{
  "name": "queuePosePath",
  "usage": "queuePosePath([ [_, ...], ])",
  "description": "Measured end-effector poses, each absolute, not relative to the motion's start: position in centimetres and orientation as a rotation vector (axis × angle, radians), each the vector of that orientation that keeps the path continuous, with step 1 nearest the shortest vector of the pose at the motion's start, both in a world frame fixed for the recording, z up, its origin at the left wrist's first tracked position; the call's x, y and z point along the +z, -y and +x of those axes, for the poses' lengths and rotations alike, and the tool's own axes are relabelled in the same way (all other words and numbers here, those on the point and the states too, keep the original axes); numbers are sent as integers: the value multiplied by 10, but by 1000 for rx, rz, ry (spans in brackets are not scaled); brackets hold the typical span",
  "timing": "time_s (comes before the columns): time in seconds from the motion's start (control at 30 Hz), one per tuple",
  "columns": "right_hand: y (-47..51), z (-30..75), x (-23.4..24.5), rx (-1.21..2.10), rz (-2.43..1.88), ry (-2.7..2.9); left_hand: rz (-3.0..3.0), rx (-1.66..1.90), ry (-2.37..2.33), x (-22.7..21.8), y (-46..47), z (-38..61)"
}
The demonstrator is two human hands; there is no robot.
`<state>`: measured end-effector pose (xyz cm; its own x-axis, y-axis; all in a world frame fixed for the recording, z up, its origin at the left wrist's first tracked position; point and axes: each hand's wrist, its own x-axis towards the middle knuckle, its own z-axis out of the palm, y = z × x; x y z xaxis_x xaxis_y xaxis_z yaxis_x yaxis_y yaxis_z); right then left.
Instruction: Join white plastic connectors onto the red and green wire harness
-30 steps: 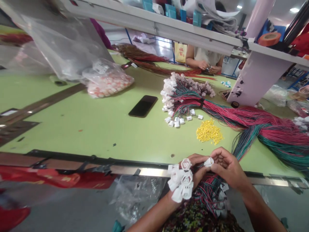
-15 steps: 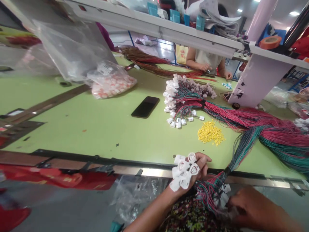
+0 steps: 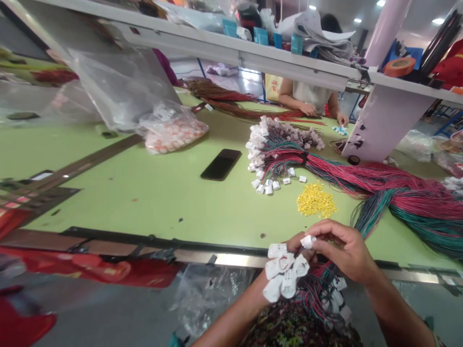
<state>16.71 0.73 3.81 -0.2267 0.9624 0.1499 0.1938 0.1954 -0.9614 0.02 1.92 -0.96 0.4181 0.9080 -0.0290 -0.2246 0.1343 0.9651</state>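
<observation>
My left hand (image 3: 295, 241) is closed around a cluster of white wire connectors (image 3: 288, 283) at the table's front edge. Much of that hand is hidden behind them. Between thumb and fingertips, my right hand (image 3: 345, 248) pinches a single white connector (image 3: 307, 241), right beside the left hand's fingers. Red, green and dark wires (image 3: 318, 289) hang below both hands over my lap, with more white connectors (image 3: 338, 294) among them. Just beyond the hands lies a heap of small yellow pieces (image 3: 316, 200).
A large wire bundle (image 3: 347, 176) with many white connectors (image 3: 258, 144) stretches across the right side. A phone (image 3: 221, 164) and a bag of pinkish parts (image 3: 177, 134) lie leftward. Overhead runs a shelf (image 3: 224, 46). Across the table, another person's hand (image 3: 308, 109) is visible.
My right hand has risen from the hanging connectors at lower right to my left hand, and now pinches a white connector. My left hand stays closed on its cluster, slightly lower in view.
</observation>
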Motion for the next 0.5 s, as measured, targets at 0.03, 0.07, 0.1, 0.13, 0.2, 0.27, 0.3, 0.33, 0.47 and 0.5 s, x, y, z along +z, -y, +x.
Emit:
queuePosePath([
  [0.03,-7,171,36,1116,-1091,1603,1141,921,-724,-7,-19,-3],
  [0.07,-7,175,34,1088,-1057,1623,1134,877,-650,-6,-18,-6],
  [0.1,-6,179,31,1043,-1023,1664,1111,866,-612,-5,-18,-8],
  [0.13,-4,182,29,992,-991,1715,1082,872,-600,-6,-17,-9],
  [0.2,0,186,22,919,-946,1796,1022,919,-653,-10,-16,-10],
  [0.27,7,188,12,912,-937,1795,1003,914,-692,-15,-15,-12],
  [0.3,10,189,8,926,-947,1763,1005,874,-682,-17,-15,-13],
  [0.33,14,189,3,939,-962,1722,998,828,-667,-18,-16,-14],
  [0.47,19,195,-5,1045,-998,1673,1047,628,-655,-19,-19,-19],
  [0.5,16,198,-4,1093,-1002,1688,1080,606,-670,-20,-20,-19],
])
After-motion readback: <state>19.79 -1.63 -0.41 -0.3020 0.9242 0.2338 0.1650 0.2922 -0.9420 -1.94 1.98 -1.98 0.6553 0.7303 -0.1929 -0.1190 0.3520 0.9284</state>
